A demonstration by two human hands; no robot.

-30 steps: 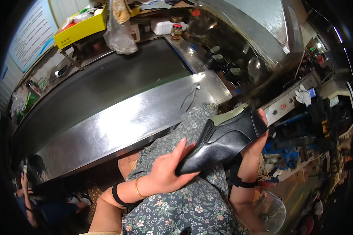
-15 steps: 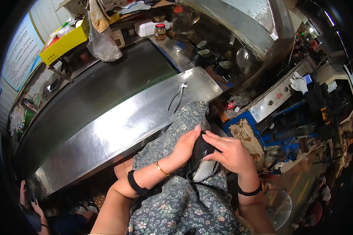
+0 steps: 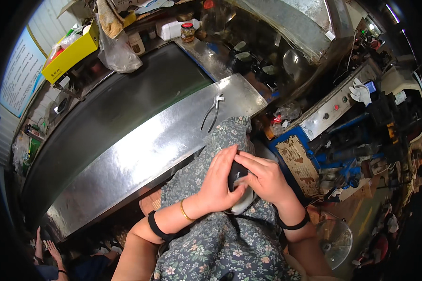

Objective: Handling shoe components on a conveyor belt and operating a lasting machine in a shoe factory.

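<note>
Both your left hand (image 3: 220,180) and right hand (image 3: 265,180) clasp the black shoe (image 3: 234,174) against your lap, fingers wrapped around it. You're likely pressing it; keep it steady next.

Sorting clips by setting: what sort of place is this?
Likely a small shoe-making or repair workshop. Both hands, left and right, press a black shoe on the lap, pliers lie on a steel workbench, and a blue machine stands alongside.
</note>
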